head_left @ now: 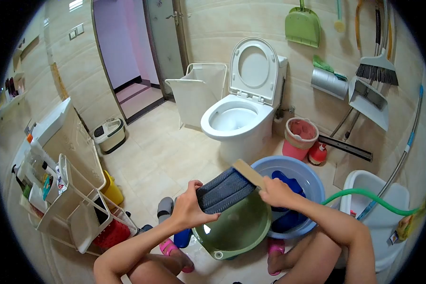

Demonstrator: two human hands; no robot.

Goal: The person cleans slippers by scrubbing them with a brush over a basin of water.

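My left hand [188, 208] is closed around one end of a dark grey slipper [225, 191], whose ribbed, textured side faces up. The slipper is tilted above a green basin [232, 227] that holds water. In my right hand [277, 191] is a brush with a flat wooden back [249, 174], pressed against the slipper's far end; its bristles are hidden. A light blue basin [312, 170] stands close by on the right, with blue slippers [288, 220] inside it.
Ahead are a toilet [234, 116] and a pink bin [300, 137]. A green hose [364, 193] runs from the right over a white tub [386, 227]. A storage rack [87, 208] stands left. Grey footwear [165, 206] lies beside my left foot.
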